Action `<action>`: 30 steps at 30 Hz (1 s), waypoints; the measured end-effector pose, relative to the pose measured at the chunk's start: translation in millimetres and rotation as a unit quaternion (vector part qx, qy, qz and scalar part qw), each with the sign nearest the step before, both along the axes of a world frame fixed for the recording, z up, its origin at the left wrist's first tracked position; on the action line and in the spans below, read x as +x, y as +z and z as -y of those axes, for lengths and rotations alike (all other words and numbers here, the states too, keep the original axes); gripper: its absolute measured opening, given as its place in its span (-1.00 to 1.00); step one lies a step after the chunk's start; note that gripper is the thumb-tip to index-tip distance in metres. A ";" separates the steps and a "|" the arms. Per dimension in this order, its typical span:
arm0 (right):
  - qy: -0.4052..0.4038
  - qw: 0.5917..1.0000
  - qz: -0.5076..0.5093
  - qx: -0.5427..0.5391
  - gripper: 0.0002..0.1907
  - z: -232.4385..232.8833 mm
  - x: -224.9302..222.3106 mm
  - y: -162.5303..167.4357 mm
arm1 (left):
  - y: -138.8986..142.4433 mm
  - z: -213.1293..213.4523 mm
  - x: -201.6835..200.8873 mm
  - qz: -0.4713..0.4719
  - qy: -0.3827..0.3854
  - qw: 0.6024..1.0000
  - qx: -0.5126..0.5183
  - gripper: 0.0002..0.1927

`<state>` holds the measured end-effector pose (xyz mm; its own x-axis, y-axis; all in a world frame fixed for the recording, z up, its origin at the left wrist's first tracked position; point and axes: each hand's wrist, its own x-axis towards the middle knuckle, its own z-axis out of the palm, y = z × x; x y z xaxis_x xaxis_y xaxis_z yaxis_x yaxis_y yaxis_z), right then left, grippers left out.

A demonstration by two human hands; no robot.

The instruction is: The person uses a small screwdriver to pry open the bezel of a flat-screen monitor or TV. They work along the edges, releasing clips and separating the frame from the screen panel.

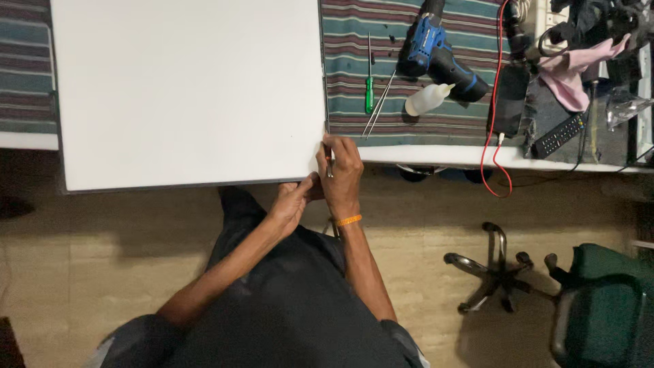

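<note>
Here the person stands at the table (436, 155) and works on the near right corner of a big white flat panel (187, 88). The panel lies flat and covers most of the left part of the table, and its near edge sticks out past the table edge toward the person.

The right hand (340, 174) is closed around a thin metal tool (329, 163). The tool looks like tweezers or a small pick, but it is too small to tell which. Its tip sits right at the corner of the panel. The left hand (294, 199) is tucked just under the near edge, next to the right hand, with its fingers curled. It seems to hold the panel from below, but the fingers are hidden, so I cannot tell how tight the grip is.

I think the step in hand is picking at something small on the corner edge, maybe a clip or a bit of tape. The next move seems to call for a slow, careful push with the tip, while the other hand keeps the panel from sliding off.

On the striped cloth (354, 34) to the right lie a green screwdriver (369, 88), long silver tweezers (379, 105), a small white squeeze bottle (428, 99) and a blue drill (436, 51). A red wire (492, 143) hangs over the table edge, and a black remote (558, 135) lies farther right
</note>
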<state>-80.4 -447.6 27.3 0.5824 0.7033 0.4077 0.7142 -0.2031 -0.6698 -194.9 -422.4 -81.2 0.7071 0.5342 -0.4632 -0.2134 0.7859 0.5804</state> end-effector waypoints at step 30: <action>0.006 1.000 0.003 0.006 -0.88 -4.4 4.8 0.8 | -16.7 7.8 -0.5 -0.026 0.013 0.999 0.024 -0.79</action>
